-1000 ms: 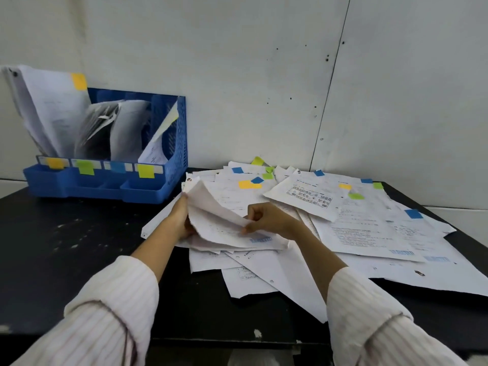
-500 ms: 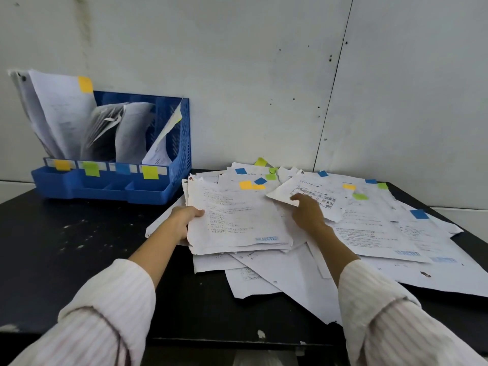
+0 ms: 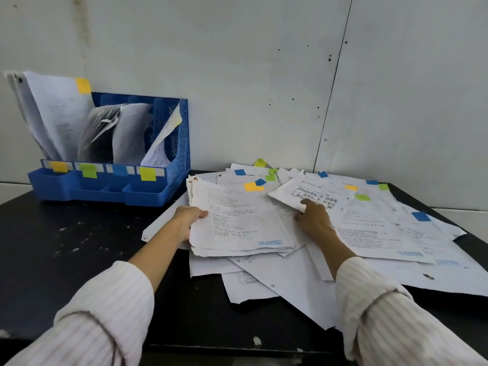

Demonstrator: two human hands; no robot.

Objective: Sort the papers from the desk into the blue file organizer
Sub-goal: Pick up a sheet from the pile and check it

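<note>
A person in a striped shirt works through loose papers (image 3: 369, 233) heaped across the right half of a black desk (image 3: 66, 247), a blue file organizer (image 3: 169, 186) waiting at the desk's back-left corner against the wall. The left hand (image 3: 186, 220) is closed on the left edge of a thick stack (image 3: 237, 223) stamped "REJECTED", thumb on top and fingers hidden beneath. A second ago this hand was holding up a curled top sheet while the right pressed on the pile; now that sheet lies flat on the stack and the stack reads as one gathered bundle. The right hand (image 3: 313, 217) has left it and moved toward the back of the desk, its fingertips (image 3: 306, 203) pressed down on the near corner of a printed sheet (image 3: 314, 194) bearing a boxed table — whether it has pinched that corner cannot be told.

The shift suggests the bundle is checked and the person is reaching for one more page to add, or for the next to sort. The organizer's four slots — tagged yellow, green, blue and yellow-green — already hold papers, yet most of the coloured-tab sheets remain on the desk, so the job looks far from finished.
</note>
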